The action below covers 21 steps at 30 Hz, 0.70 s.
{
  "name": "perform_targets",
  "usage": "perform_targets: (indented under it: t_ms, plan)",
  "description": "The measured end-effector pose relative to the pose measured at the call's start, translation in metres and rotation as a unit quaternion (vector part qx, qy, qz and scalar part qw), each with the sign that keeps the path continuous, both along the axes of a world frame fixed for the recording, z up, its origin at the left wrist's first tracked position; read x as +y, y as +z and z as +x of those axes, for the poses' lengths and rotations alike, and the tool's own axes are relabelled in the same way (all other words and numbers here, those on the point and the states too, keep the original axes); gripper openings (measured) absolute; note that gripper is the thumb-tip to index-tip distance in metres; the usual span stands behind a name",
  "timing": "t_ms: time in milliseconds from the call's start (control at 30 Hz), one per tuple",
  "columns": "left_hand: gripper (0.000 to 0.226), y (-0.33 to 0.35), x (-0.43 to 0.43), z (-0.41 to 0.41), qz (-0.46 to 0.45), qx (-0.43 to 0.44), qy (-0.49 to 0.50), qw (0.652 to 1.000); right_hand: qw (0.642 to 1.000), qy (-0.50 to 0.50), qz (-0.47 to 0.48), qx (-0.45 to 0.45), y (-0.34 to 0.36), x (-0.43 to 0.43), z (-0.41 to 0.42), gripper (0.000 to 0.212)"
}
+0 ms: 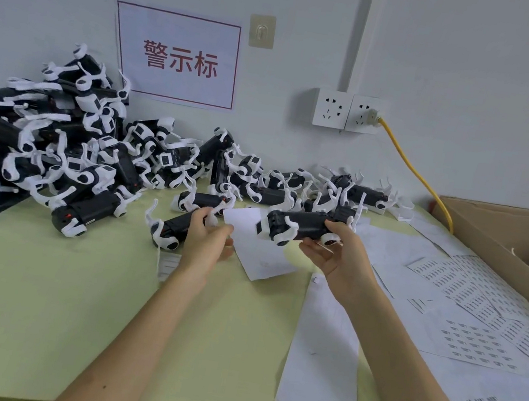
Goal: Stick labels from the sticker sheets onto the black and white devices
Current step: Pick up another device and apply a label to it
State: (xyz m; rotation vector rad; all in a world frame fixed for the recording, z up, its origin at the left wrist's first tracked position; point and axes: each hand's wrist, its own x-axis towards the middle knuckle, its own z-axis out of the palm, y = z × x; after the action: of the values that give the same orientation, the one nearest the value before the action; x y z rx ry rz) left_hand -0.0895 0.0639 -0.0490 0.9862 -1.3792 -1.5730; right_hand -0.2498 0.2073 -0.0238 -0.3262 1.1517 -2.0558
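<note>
Labelling mid-run, pile (56,150) likely pending
Right grip (334,253) holds one device (300,228); left grip (208,240): cannot tell; bench (32,302) crowded

wall sign (174,56) reads 警示标, sticker sheets' (476,344) print illegible

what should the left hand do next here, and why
Probably bring the left hand across to the device that the right hand holds above the table, to press on a label from the sticker sheets. The device is lifted, and the left hand's fingers curl beside the white sheet; whether they pinch a label is too small to tell.
</note>
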Motion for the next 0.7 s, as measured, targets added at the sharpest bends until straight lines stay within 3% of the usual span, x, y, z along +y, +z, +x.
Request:
perform_targets:
  t_ms: [233, 433, 567, 633, 700]
  plan:
    - [0.005, -0.003, 0.008, -0.003, -0.138, -0.071, 0.062, 0.986, 1.000, 0.005, -0.010, -0.016, 0.003, 0.002, 0.003, 0.009]
    - [0.004, 0.002, 0.017, -0.003, -0.222, -0.024, 0.094, 0.970, 0.997, 0.055, 0.041, 0.028, 0.002, 0.003, 0.001, 0.007]
    - [0.004, 0.003, 0.018, -0.003, -0.225, -0.009, 0.099, 0.969, 0.991, 0.080, 0.081, 0.064, 0.007, 0.006, -0.002, 0.009]
    - [0.003, 0.003, 0.017, -0.003, -0.222, -0.003, 0.094, 0.970, 0.999, 0.034, 0.011, 0.022, 0.015, 0.010, -0.009, 0.005]
    - [0.002, 0.001, 0.016, -0.003, -0.222, -0.001, 0.087, 0.971, 0.984, -0.026, -0.161, -0.076, 0.021, 0.023, -0.025, 0.011]
